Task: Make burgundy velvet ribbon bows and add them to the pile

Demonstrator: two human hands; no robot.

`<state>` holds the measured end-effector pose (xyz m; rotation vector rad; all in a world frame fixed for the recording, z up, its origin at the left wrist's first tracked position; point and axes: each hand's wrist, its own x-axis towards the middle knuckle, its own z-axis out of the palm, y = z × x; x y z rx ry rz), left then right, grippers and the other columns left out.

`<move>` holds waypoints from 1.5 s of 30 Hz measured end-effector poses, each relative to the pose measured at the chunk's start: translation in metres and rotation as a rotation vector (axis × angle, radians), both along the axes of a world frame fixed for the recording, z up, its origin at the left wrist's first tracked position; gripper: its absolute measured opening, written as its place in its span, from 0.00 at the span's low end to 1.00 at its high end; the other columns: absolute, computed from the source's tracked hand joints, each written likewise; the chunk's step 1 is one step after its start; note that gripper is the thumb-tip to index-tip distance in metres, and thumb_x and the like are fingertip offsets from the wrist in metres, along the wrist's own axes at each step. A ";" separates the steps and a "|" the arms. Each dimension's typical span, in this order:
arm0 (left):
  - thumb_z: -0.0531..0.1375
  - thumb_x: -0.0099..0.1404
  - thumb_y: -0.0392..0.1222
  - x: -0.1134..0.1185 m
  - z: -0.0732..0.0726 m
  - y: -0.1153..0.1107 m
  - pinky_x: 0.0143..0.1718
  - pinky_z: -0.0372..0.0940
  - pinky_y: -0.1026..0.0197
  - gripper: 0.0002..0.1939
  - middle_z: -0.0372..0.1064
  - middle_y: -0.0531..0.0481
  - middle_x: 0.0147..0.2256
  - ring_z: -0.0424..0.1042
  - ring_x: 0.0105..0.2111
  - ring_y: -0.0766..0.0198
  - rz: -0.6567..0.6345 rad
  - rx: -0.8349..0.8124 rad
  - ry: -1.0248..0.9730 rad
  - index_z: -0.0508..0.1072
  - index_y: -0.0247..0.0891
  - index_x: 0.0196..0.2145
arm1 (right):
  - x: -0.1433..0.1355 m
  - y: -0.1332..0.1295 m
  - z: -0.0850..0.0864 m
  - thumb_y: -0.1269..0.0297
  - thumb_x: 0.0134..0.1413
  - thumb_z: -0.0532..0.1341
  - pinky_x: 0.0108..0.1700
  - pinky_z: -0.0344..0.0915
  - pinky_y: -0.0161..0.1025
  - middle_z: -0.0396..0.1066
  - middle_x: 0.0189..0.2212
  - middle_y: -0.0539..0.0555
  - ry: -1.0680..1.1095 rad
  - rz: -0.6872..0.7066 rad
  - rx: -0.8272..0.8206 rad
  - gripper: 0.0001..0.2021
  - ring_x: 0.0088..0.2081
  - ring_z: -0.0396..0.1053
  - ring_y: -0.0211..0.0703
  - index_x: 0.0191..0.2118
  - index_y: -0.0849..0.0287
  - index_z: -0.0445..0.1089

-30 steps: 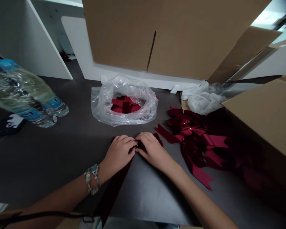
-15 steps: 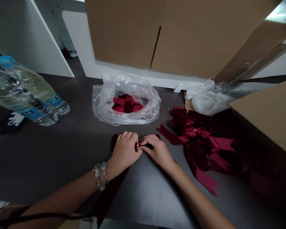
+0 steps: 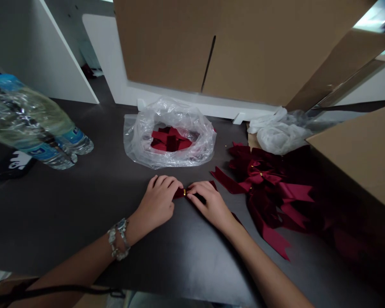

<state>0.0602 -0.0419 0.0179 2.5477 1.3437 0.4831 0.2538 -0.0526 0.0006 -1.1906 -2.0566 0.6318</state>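
Note:
A dark red velvet ribbon bow (image 3: 179,193) with a gold tie round its middle lies on the dark table between my hands. My left hand (image 3: 157,201), with bracelets at the wrist, is curled over the left side of the bow, thumb tucked low. On the other side my right hand (image 3: 208,201) pinches the bow just right of the gold tie. Much of the ribbon is hidden under both hands. To the right lies a heap of finished-looking red bows (image 3: 265,179) with gold ties and notched tails.
An open clear plastic bag (image 3: 134,141) holding red bows stands behind my hands. Wrapped water bottles (image 3: 45,124) and a dark phone-like object (image 3: 13,164) are at left. Crumpled white plastic (image 3: 276,137) lies at back right, beside a cardboard flap (image 3: 362,149). Large cardboard (image 3: 167,47) rises behind.
My left hand has shifted left along the bow, uncovering its gold tie and part of the left loop. The long ribbon under my left forearm no longer shows. My right hand has barely moved.

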 end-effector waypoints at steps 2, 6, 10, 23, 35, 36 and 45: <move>0.50 0.51 0.20 -0.009 0.001 0.006 0.56 0.53 0.43 0.27 0.69 0.49 0.46 0.64 0.49 0.54 -0.019 0.029 0.073 0.67 0.43 0.46 | 0.000 0.000 0.000 0.70 0.57 0.59 0.49 0.61 0.43 0.71 0.38 0.54 -0.011 -0.003 0.011 0.02 0.43 0.66 0.43 0.36 0.57 0.68; 0.48 0.57 0.22 -0.019 0.000 0.007 0.57 0.48 0.34 0.24 0.66 0.37 0.52 0.61 0.55 0.45 0.106 0.190 0.264 0.67 0.33 0.50 | -0.001 -0.001 -0.002 0.70 0.54 0.62 0.48 0.62 0.45 0.70 0.39 0.55 -0.042 -0.004 0.006 0.05 0.44 0.65 0.46 0.37 0.57 0.66; 0.53 0.55 0.26 -0.011 0.001 -0.011 0.61 0.37 0.32 0.30 0.58 0.30 0.59 0.49 0.62 0.41 -0.014 0.193 0.294 0.58 0.23 0.58 | -0.006 -0.002 -0.006 0.73 0.55 0.58 0.48 0.62 0.46 0.69 0.39 0.56 -0.076 -0.055 0.023 0.05 0.44 0.64 0.47 0.37 0.57 0.65; 0.58 0.66 0.38 -0.003 -0.020 0.026 0.46 0.64 0.55 0.07 0.70 0.48 0.41 0.67 0.43 0.60 -0.223 -0.029 -0.152 0.68 0.37 0.42 | 0.013 0.003 -0.002 0.73 0.58 0.56 0.50 0.62 0.45 0.70 0.44 0.56 -0.140 0.105 0.037 0.09 0.47 0.65 0.44 0.43 0.55 0.68; 0.53 0.68 0.34 0.005 -0.020 0.007 0.45 0.63 0.54 0.11 0.70 0.45 0.44 0.66 0.45 0.57 -0.170 0.277 0.001 0.71 0.35 0.46 | -0.026 0.113 0.062 0.73 0.57 0.59 0.42 0.62 0.35 0.74 0.37 0.54 -0.387 0.037 0.086 0.06 0.39 0.70 0.40 0.36 0.60 0.73; 0.52 0.69 0.33 0.005 -0.020 0.006 0.45 0.63 0.54 0.11 0.70 0.45 0.43 0.66 0.45 0.57 -0.178 0.302 0.024 0.71 0.35 0.45 | -0.034 0.127 0.059 0.74 0.57 0.58 0.43 0.62 0.36 0.74 0.38 0.55 -0.405 0.003 0.088 0.07 0.40 0.70 0.42 0.37 0.61 0.73; 0.52 0.65 0.29 0.011 -0.004 0.004 0.59 0.53 0.50 0.09 0.71 0.46 0.35 0.66 0.41 0.57 -0.268 0.341 0.222 0.72 0.32 0.38 | -0.068 0.158 0.026 0.68 0.51 0.65 0.46 0.63 0.40 0.73 0.40 0.65 -0.566 -0.091 0.040 0.11 0.44 0.70 0.50 0.41 0.67 0.73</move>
